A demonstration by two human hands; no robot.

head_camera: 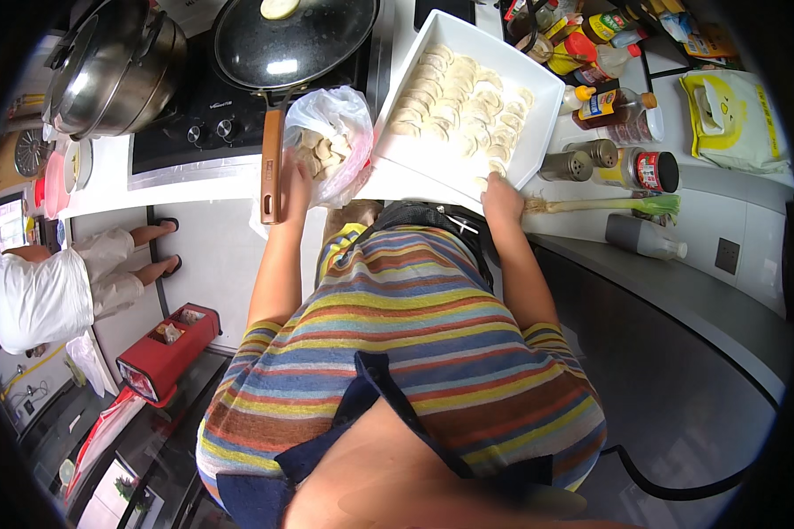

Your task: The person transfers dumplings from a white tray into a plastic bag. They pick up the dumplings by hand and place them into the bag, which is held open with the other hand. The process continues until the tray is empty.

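Observation:
My left hand (296, 188) grips the side of a clear plastic bag (344, 112) at the counter's front edge; a wooden pan handle (272, 165) hides part of this hand. Inside the open bag lies a heap of dumplings (321, 153). To the right, a white rectangular tray (542, 106) holds several rows of dumplings (460, 99), with bare floor showing near its front side. My right hand (503, 198) reaches over the tray's near right corner, fingertips pinched on a single dumpling (495, 168).
A lidded frying pan (298, 40) and a steel steamer pot (116, 73) stand on the black stove (185, 119). Seasoning bottles (609, 109), shakers (566, 165) and a green onion (595, 203) crowd the right counter. Another person (43, 297) stands off to the left, near a red box (169, 350).

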